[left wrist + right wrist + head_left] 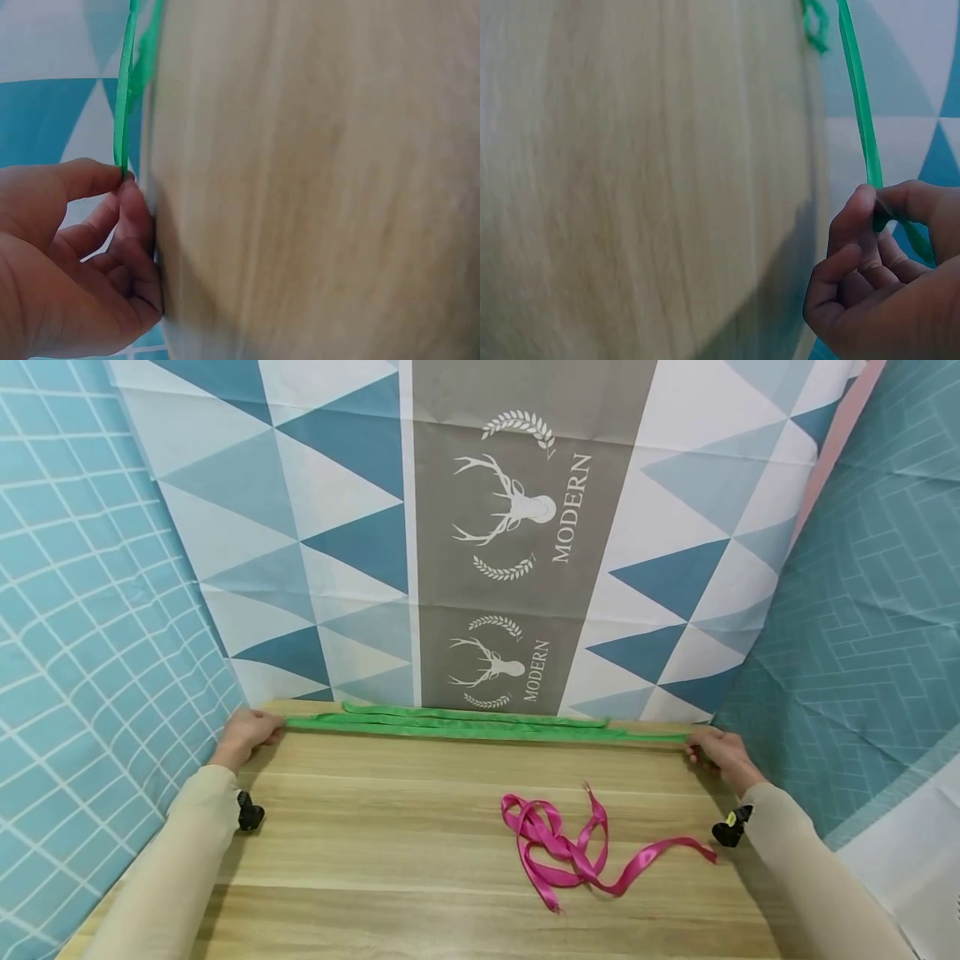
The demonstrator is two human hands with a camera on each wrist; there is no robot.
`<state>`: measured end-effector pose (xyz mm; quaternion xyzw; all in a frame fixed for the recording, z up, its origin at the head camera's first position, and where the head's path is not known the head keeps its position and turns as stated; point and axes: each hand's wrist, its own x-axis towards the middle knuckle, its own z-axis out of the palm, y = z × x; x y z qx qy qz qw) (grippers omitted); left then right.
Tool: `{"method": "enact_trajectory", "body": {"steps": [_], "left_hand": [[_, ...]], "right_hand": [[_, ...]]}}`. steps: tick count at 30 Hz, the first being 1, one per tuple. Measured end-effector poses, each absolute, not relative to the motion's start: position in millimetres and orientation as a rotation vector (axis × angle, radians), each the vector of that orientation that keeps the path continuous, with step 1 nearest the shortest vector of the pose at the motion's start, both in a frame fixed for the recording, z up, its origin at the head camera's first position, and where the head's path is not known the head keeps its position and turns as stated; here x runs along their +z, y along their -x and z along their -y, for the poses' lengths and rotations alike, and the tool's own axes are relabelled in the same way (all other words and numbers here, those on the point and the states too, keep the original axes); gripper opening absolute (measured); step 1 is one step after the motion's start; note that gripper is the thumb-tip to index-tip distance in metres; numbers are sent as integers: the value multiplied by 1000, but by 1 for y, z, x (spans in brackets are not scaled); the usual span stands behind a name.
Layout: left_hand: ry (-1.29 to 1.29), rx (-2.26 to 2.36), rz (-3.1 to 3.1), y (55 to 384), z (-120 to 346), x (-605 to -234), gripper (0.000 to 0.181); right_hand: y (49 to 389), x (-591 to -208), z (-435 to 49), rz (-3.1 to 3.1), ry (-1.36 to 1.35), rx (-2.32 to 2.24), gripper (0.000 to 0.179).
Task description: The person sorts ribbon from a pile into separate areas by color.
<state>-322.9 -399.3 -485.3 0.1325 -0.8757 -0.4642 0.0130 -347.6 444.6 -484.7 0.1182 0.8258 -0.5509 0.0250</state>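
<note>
Your left hand (246, 735) is at the far left corner of the bench (360, 843), its grip pinching the green ribbon (450, 729) between thumb and fingers. Your right hand (722, 753), at the bench's far right corner, pinches the same ribbon likewise; in the right wrist view some of it runs on past your fingertips. Between your two grips the ribbon stretches straight along the bench's far edge. A shorter green strip (476, 716) runs just beside it there; you cannot tell whether both are one piece. On the bench, right of its middle, lies a loosely looped pink ribbon (581, 863), well apart from both hands. Beyond the bench's far edge hangs a triangle-patterned cloth (360, 452).
</note>
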Motion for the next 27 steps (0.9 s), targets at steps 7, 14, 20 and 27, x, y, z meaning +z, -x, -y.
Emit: {"method": "enact_trajectory", "body": {"steps": [7,14,20,27], "left_hand": [[-430,-1289,2737,325,394,-490,36],[-422,-1154,2773,323,389,-484,40],[-384,-1147,2792,321,390,-485,40],[-305,-1155,2792,321,397,-481,39]], "right_hand": [[356,-491,-450,-2609,-412,-1625,25],[363,-496,-450,-2694,-335,-1570,23],[366,-501,-450,-2738,-312,-1493,25],[343,-476,-450,-2839,-236,-1337,32]]}}
